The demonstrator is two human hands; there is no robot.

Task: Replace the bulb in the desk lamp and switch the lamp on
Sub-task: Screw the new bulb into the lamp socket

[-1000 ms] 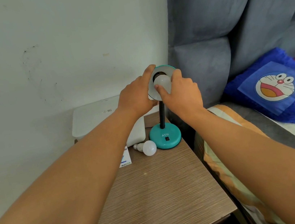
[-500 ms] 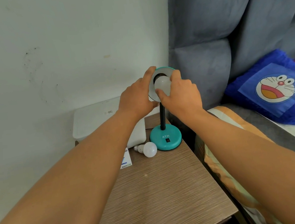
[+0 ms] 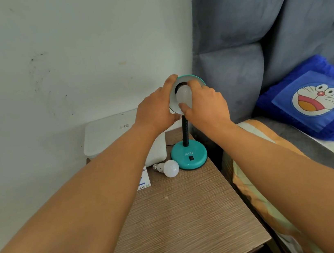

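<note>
A small desk lamp stands at the back of a wooden bedside table, with a teal round base (image 3: 189, 155), a black flexible neck and a teal shade (image 3: 194, 79) tilted toward me. My left hand (image 3: 155, 109) grips the shade's left rim. My right hand (image 3: 203, 104) holds a white bulb (image 3: 184, 98) sitting in the shade's socket, thumb below and fingers over its top. A second white bulb (image 3: 168, 168) lies on its side on the table, just left of the base. A black switch (image 3: 191, 158) shows on the base's front.
The wooden table (image 3: 185, 220) has a white box (image 3: 109, 132) at its back left, a white flat object (image 3: 156, 151) and a printed card (image 3: 143, 180) beside the loose bulb. A grey padded headboard (image 3: 256, 38) and a bed with a blue cartoon cushion (image 3: 316, 99) lie close on the right.
My right hand has turned around the bulb: the fingers now reach over its top and the thumb sits lower. The left hand keeps its hold on the shade.
</note>
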